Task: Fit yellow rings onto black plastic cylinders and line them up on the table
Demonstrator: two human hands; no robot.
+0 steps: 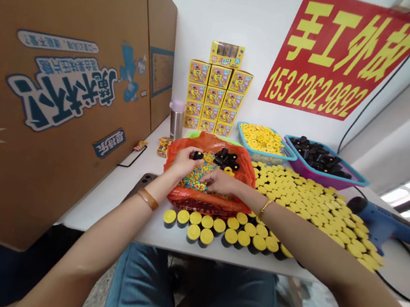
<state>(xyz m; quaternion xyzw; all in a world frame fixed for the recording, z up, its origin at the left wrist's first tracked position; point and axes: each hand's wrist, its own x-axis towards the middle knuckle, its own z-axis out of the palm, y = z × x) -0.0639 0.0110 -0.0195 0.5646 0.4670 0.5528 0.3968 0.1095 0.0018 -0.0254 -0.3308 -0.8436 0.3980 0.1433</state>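
My left hand [187, 162] is shut on a small black tube [197, 156] above an orange plastic bag [213, 149]. My right hand [221, 181] reaches into a heap of multicoloured candy beads [196, 177] lying on the bag, its fingertips among them. I cannot tell whether those fingers hold anything. A loose pile of black tubes [225, 159] lies on the bag just beyond my hands. Rows of black tubes with yellow caps [216, 229] stand on the table in front of the bag, below my forearms.
Many flat yellow caps [297, 203] cover the table on the right. Behind them are a teal basket of yellow caps [261, 140] and a pink tray of black tubes [320, 158]. A blue heat gun [383, 223], phone [142, 185], steel flask [176, 119], stacked yellow boxes [217, 94] and tall cardboard carton [56, 90] surround the work.
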